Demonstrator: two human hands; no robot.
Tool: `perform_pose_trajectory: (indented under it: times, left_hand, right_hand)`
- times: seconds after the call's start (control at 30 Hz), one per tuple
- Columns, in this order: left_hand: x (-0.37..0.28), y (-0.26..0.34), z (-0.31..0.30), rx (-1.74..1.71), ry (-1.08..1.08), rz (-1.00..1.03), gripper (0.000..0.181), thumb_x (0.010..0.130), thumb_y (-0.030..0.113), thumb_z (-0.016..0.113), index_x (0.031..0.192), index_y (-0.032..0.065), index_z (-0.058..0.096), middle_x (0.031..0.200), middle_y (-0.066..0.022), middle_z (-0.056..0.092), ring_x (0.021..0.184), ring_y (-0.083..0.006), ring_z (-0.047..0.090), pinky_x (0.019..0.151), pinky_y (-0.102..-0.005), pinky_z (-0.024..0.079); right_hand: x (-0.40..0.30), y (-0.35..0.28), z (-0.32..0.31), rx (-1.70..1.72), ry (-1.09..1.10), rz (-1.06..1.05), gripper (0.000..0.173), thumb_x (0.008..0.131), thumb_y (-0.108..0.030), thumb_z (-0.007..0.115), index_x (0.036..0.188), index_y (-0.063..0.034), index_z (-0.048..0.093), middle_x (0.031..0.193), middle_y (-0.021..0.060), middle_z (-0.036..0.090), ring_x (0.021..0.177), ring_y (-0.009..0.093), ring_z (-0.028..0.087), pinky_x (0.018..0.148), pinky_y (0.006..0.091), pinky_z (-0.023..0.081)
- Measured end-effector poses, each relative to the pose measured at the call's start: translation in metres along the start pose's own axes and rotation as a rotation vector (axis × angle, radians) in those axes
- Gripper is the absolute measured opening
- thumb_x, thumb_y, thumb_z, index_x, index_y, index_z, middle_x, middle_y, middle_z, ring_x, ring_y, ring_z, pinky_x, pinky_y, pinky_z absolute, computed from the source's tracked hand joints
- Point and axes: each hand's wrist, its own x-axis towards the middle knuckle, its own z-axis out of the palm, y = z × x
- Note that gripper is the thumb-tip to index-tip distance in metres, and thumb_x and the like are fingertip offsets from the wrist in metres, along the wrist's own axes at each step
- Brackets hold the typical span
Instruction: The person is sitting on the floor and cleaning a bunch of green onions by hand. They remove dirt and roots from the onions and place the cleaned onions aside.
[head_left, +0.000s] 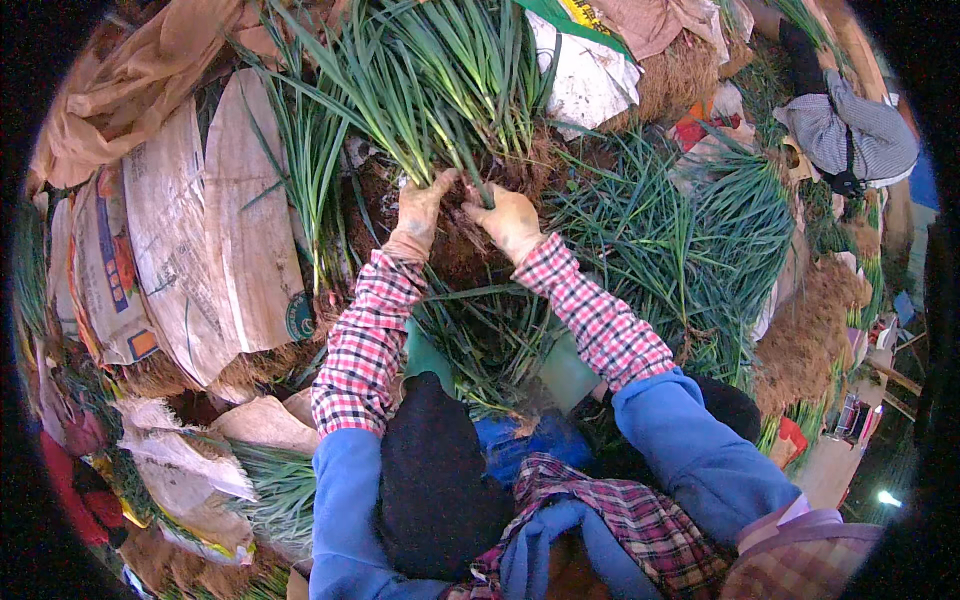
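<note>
Both hands wear pale, soiled gloves. My left hand (421, 210) grips the pale lower stems of a few long-leaved allium plants (394, 131), which look like green garlic. My right hand (510, 221) is close beside it, thumb and fingers pinched on a single green leaf or stem (478, 184). Behind both hands stands a thick bundle of the same plants (480, 75), with brown roots (529, 154) at its lower end. Another bundle (319, 187) leans to the left of my left hand. Soil and roots (465, 251) lie under my fingers, partly hidden by the hands.
Loose green leaves (630, 232) are heaped on the right. Worn woven sacks (247, 217) cover rooted bundles on the left, and a white sack (581, 71) lies at the back. Leaf scraps (495, 337) lie between my knees. A person (862, 135) bends at the far right.
</note>
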Motion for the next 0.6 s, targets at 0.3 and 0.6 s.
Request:
perform_pose_trajectory:
  times: [0.3,0.6]
  left_hand:
    - [-0.016,0.026,-0.018,0.021,-0.006,-0.072,0.021,0.079,0.018,0.061,0.093,0.0029,0.061,0.082,-0.0023,0.062,0.071,-0.0133,0.057,0.066,-0.0264,0.045]
    - [-0.045,0.019,-0.012,-0.167,0.204,0.0,0.017,0.077,0.005,0.066,0.092,0.0019,0.059,0.082,-0.0019,0.06,0.07,-0.012,0.056,0.064,-0.0251,0.045]
  right_hand:
    - [0.033,-0.019,-0.003,0.814,-0.142,0.231,0.034,0.078,-0.036,0.069,0.093,-0.0065,0.062,0.078,0.0001,0.06,0.058,0.007,0.049,0.045,0.021,0.034]
    - [0.038,-0.06,0.04,1.311,-0.141,0.334,0.029,0.077,-0.024,0.071,0.098,-0.006,0.061,0.077,-0.0038,0.054,0.066,0.01,0.043,0.063,0.027,0.037]
